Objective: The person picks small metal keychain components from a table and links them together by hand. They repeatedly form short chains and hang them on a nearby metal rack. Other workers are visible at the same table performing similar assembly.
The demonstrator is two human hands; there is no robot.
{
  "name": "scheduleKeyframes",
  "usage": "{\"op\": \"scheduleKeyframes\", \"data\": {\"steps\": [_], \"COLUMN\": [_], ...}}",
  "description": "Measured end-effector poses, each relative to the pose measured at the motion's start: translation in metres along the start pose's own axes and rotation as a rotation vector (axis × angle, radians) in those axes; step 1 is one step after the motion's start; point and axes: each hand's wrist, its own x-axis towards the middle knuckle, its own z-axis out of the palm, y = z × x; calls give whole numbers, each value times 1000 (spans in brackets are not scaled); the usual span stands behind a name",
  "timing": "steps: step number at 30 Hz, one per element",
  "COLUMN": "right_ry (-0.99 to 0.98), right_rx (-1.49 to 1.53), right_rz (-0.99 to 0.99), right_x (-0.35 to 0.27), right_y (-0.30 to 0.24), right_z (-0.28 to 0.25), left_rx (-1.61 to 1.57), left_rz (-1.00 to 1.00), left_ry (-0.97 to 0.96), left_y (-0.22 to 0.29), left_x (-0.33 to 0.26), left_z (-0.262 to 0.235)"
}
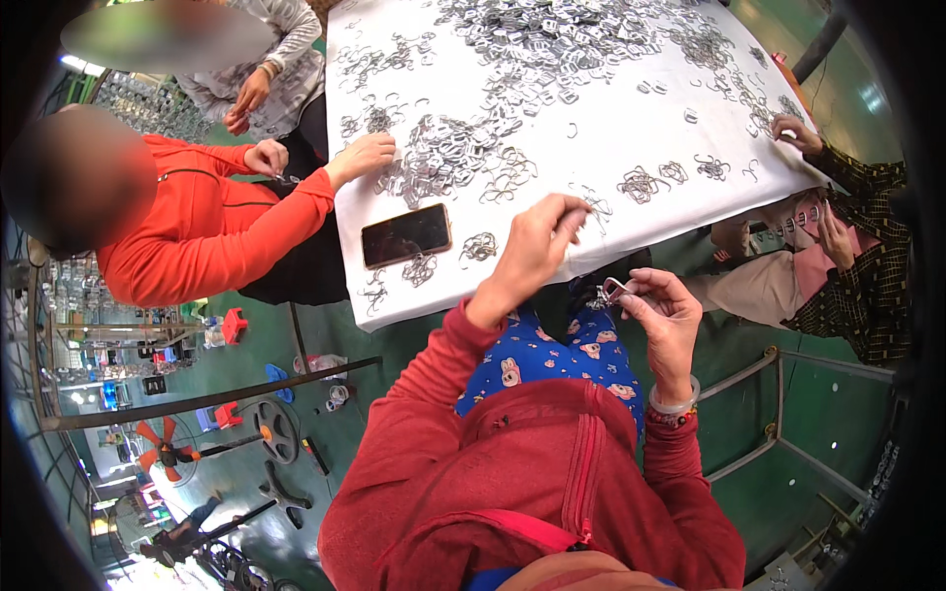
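My left hand (537, 241) reaches over the near edge of the white-covered table (562, 163). Its thumb and fingers are pinched together beside a few loose wire pieces (599, 205); what lies between the fingertips, if anything, is too small to make out. Off the table's edge, above my lap, my right hand (668, 313) pinches a bent silvery metal loop (613, 288) between thumb and fingers. Small metal bits show beside that loop. A small pile of wire rings (480, 246) lies left of my left hand, next to a dark-screened phone (406, 236).
Heaped metal buckles (439, 158) and a larger heap (552, 39) cover parts of the table. Small wire piles (639, 184) lie along its near right side. Co-workers sit left, one in an orange jacket (212, 251), and another at right (867, 236). A metal frame (778, 394) stands at right.
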Motion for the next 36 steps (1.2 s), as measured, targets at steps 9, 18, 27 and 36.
{"op": "scheduleKeyframes", "data": {"steps": [9, 18, 27, 36], "right_ry": [60, -185, -485, -533], "right_rx": [-68, -280, -891, -1368], "right_rz": [-109, -288, -557, -649], "right_x": [-9, 19, 239, 281], "right_y": [1, -27, 73, 126], "right_z": [12, 18, 132, 149], "left_rx": [72, -245, -223, -203], "left_rz": [503, 592, 593, 439], "left_ry": [116, 84, 128, 122], "left_y": [29, 9, -7, -17], "left_x": [-53, -50, -54, -69], "left_z": [21, 21, 12, 17]}}
